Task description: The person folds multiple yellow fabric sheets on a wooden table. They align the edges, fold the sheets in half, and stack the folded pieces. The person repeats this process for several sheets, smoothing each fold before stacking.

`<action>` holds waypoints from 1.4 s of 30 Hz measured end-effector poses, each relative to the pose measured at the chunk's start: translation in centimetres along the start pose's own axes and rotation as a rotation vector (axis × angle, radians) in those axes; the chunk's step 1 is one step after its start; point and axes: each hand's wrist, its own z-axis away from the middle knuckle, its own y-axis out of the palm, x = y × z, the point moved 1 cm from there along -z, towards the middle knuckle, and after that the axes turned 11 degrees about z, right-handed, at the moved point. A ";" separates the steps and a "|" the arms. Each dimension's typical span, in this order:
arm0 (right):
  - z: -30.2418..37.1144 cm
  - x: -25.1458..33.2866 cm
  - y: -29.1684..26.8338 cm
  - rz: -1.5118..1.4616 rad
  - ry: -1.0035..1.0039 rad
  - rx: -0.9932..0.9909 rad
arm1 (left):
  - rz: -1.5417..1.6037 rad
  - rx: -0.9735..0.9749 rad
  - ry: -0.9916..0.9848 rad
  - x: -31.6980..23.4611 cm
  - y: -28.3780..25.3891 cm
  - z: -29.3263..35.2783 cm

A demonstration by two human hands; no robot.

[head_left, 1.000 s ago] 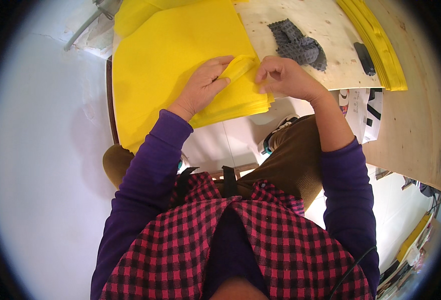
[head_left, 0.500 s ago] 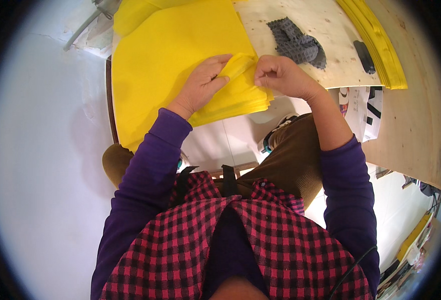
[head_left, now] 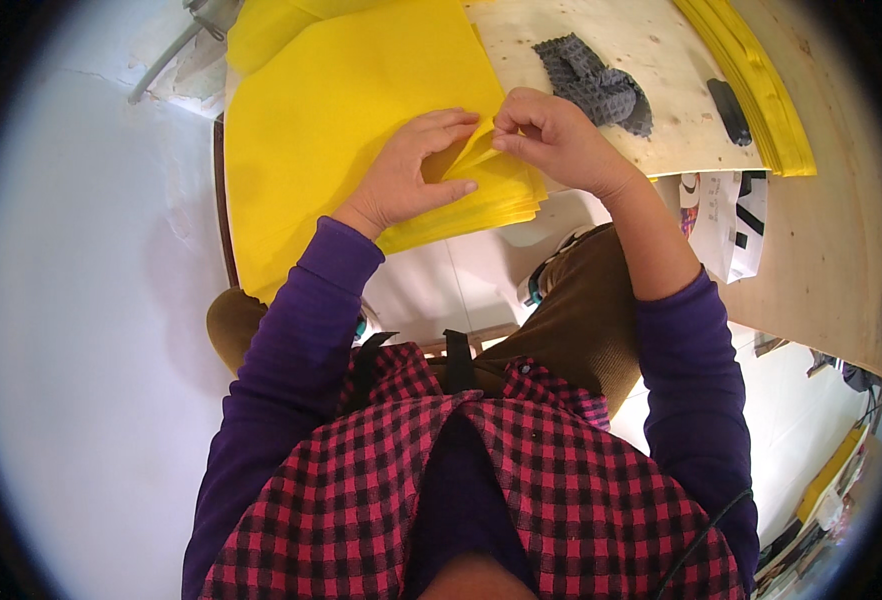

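Wood tbl: bearing yellow stack, 1 grey cloth.
L hand: I'm holding thumb/fingers apart.
R hand: I'm pinching yellow sheet.

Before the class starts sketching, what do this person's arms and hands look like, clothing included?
The left hand and right hand show no gloves. Both sleeves are plain purple: the left sleeve ends in a cuff near the wrist; the right sleeve stops higher, baring much forearm. A thin dark cable runs beside the right sleeve.
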 end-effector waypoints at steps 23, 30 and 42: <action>2.0 -9.4 -3.5 0.298 0.687 -0.334 | 0.126 -0.057 -0.121 1.5 -0.2 0.3; 2.8 -3.8 -2.9 -0.227 0.241 -0.106 | 0.119 -0.065 -0.144 1.4 -0.2 0.4; 2.2 -2.1 0.5 -0.221 0.177 0.170 | 0.108 -0.026 -0.136 1.2 -0.4 0.3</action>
